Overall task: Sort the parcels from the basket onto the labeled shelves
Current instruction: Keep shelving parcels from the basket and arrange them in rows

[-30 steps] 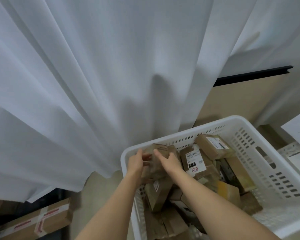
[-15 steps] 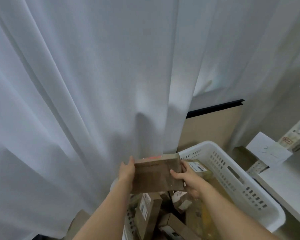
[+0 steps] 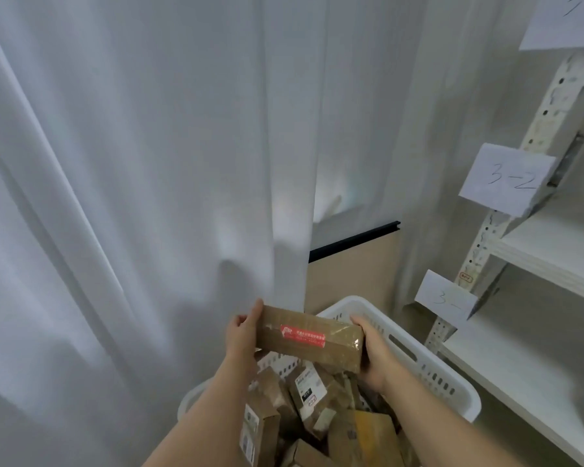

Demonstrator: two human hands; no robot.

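Note:
I hold a flat brown cardboard parcel (image 3: 309, 338) with a red sticker above the white basket (image 3: 429, 375). My left hand (image 3: 241, 335) grips its left end and my right hand (image 3: 373, 355) grips its right end. The basket below holds several more brown parcels (image 3: 307, 392), some with white labels. On the right stand white shelves (image 3: 547, 254) with paper labels; one label (image 3: 508, 178) reads "3-2", a lower label (image 3: 445, 298) starts with "3-", its end unreadable.
A white curtain (image 3: 149, 163) hangs across the left and centre, close behind the basket. A beige panel with a black top strip (image 3: 351, 244) shows behind the curtain's gap. The slotted shelf upright (image 3: 486, 237) rises just right of the basket.
Both hands lifted the parcel out of the basket and turned it so the red-stickered face shows. The view swung up and right, bringing the labelled shelves into sight.

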